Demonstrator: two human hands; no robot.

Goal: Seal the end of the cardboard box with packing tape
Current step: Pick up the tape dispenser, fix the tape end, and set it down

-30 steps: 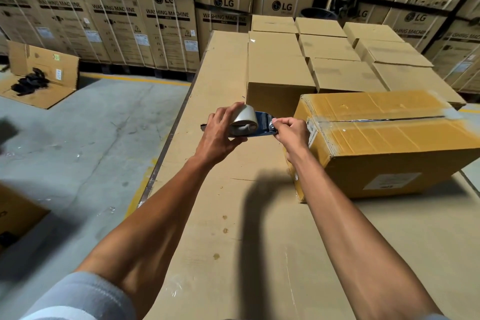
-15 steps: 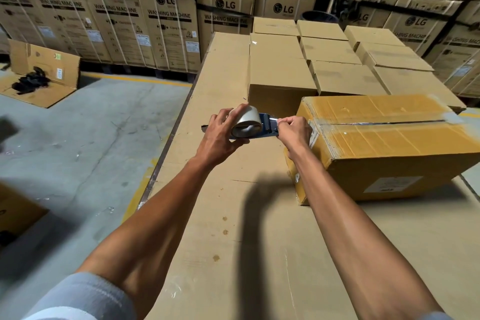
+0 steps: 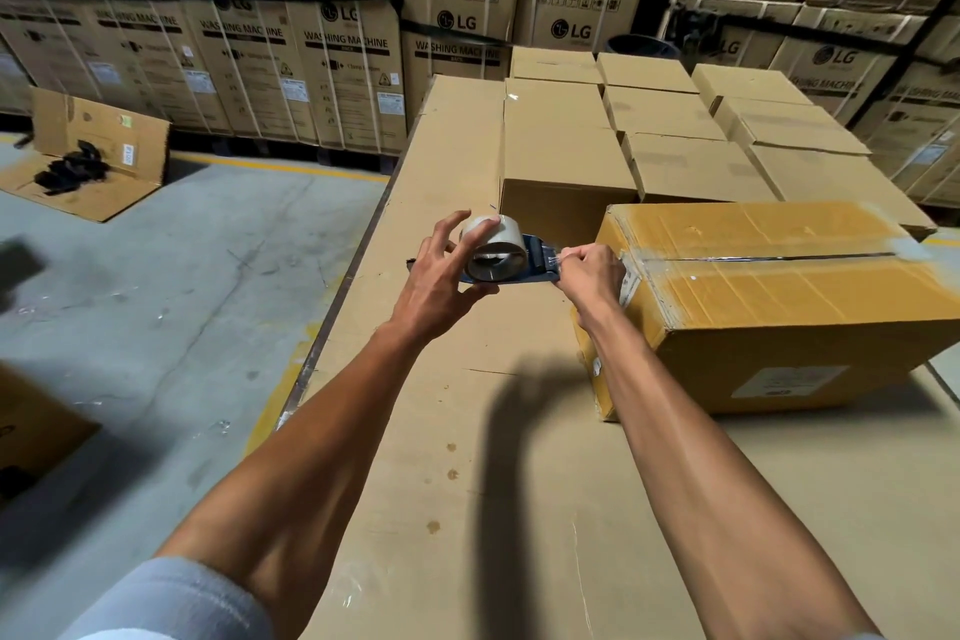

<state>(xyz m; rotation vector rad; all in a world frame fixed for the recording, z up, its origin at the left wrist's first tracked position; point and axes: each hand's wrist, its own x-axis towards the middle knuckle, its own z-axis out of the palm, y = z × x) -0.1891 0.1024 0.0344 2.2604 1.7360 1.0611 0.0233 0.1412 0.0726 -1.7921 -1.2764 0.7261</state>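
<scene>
A brown cardboard box [image 3: 789, 296] lies on a cardboard-covered work surface [image 3: 467, 431], its top covered in glossy tape with a seam along the middle. Just left of its near end I hold a blue tape dispenser [image 3: 535, 263] carrying a roll of packing tape [image 3: 493, 250]. My left hand [image 3: 441, 276] grips the roll and the dispenser's handle. My right hand [image 3: 589, 276] pinches the loose tape end at the dispenser's front, right against the box's left end face.
Several closed cardboard boxes [image 3: 675, 130] stand in rows behind the taped box. Tall stacks of washing machine cartons [image 3: 343, 68] line the back. Grey concrete floor [image 3: 156, 301] drops off left, with an open flat carton [image 3: 88, 161] holding black items.
Both hands and the dispenser have stayed almost in place by the box's left end; my right hand's fingers have shifted slightly on the tape end.
</scene>
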